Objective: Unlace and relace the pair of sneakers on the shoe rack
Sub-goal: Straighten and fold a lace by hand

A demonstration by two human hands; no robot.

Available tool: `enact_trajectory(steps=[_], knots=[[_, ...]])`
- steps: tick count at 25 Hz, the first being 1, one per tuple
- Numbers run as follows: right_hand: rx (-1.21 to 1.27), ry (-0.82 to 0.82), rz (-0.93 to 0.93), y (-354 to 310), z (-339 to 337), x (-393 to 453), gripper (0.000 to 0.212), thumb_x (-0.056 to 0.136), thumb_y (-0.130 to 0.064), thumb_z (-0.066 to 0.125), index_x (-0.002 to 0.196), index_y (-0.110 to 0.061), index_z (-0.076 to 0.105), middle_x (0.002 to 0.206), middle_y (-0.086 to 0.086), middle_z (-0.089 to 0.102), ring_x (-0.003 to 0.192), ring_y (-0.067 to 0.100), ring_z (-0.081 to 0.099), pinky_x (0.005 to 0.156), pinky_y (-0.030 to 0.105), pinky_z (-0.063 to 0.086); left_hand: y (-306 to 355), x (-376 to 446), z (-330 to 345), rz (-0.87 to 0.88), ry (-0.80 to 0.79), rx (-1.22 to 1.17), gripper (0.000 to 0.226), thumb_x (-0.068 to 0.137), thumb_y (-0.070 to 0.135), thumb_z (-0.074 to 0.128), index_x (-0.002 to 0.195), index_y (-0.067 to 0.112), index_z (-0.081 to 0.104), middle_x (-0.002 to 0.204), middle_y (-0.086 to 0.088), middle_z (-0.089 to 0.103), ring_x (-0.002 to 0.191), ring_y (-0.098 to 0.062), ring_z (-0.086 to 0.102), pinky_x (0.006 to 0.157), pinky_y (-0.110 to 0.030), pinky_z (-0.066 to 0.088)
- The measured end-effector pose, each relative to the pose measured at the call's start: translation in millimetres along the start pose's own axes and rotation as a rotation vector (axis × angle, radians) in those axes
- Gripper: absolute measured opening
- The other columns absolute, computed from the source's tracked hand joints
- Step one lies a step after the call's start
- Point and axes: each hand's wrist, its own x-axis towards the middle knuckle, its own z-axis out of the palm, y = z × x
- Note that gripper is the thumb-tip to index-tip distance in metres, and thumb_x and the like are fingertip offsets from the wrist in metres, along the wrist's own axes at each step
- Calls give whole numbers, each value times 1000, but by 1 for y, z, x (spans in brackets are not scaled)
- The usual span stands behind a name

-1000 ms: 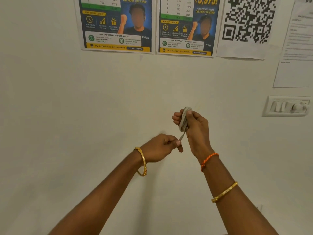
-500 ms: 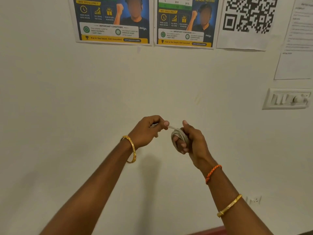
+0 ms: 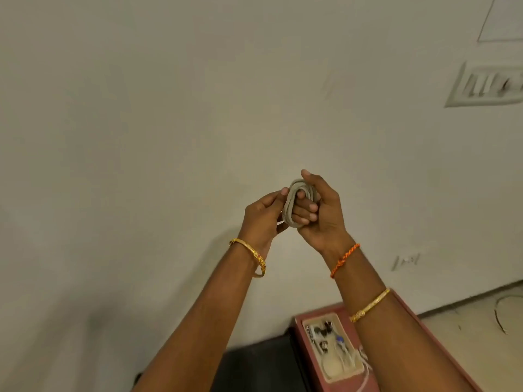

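A pale wall (image 3: 169,137) fills most of the view, with a switch plate (image 3: 486,86) at the upper right. At the bottom stands a dark red piece of furniture (image 3: 319,372) with a small inset tray (image 3: 334,377) that holds small items, too blurred to name. The 2 forearms rise from below and meet in front of the wall. The right hand (image 3: 322,213) has its fingers curled inside a grey shoelace (image 3: 294,205), which is wound in several loops around them, thumb up. The left hand (image 3: 263,219) touches the coil from the left and pinches it at the upper edge. Each wrist wears 1 gold bangle (image 3: 252,256), and the right wrist also carries an orange thread band (image 3: 343,260).
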Motion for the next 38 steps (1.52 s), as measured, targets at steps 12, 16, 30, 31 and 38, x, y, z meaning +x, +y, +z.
enact_trajectory(steps=[12,16,30,31,38], knots=[[-27,383,481,101,-193,-31,28,87,-23,59,66,-7,52,40,-4,38,33,5,36,36,15,35,-206,4,2,-387,-246,354,17,96,11,50,102,12,66,92,-2,68,90,-15,65,88,-31,53],[-145,446,646,137,-278,-26,23,84,-23,64,74,-2,62,55,5,56,47,13,52,47,20,47,-295,23,16,-572,-94,522,17,93,6,54,100,10,69,94,-6,67,91,-20,64,89,-39,53],[-1569,605,938,278,-475,-44,37,86,3,44,122,2,51,119,22,55,107,38,57,84,38,45,-487,76,3,-820,58,936,19,92,12,56,96,-2,68,88,-14,64,81,-22,57,70,-27,40],[-1674,543,973,287,-482,-39,36,88,3,41,123,2,49,121,21,54,107,36,58,83,38,46,-495,78,1,-818,56,933,20,92,15,56,97,-1,69,89,-14,65,80,-20,57,70,-26,40],[-1686,546,1108,323,-496,-31,34,89,-5,50,122,4,42,115,16,62,107,33,62,88,37,47,-522,71,-8,-865,78,849,19,92,17,58,100,3,70,87,-9,65,85,-21,61,78,-31,49]])
